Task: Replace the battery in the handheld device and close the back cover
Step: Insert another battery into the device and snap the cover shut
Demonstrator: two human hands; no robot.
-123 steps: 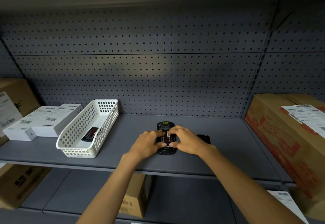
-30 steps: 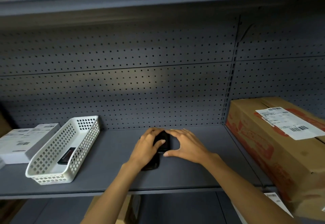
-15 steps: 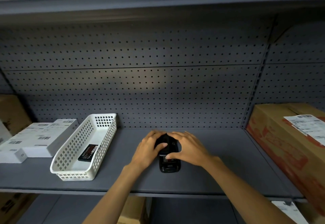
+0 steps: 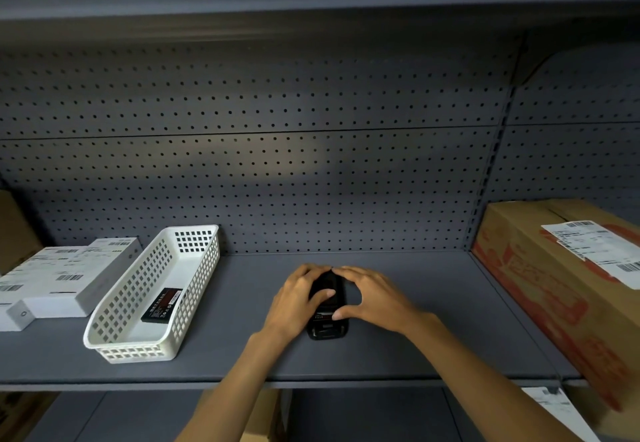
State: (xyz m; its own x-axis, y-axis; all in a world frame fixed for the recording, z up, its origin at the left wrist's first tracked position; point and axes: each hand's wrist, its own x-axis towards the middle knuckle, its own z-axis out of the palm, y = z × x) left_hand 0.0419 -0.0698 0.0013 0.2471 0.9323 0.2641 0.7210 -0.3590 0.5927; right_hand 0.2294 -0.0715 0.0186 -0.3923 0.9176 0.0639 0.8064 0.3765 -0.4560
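A stockroom: grey pegboard-backed shelving, labelled cardboard cartons, a white basket

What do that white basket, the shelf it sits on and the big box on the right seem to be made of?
White basket: looks like moulded plastic, matte, with a regular grid of square holes.
Shelf: probably painted sheet metal, smooth grey, matching the perforated back panel.
Big box: brown cardboard with red print and a white paper label.
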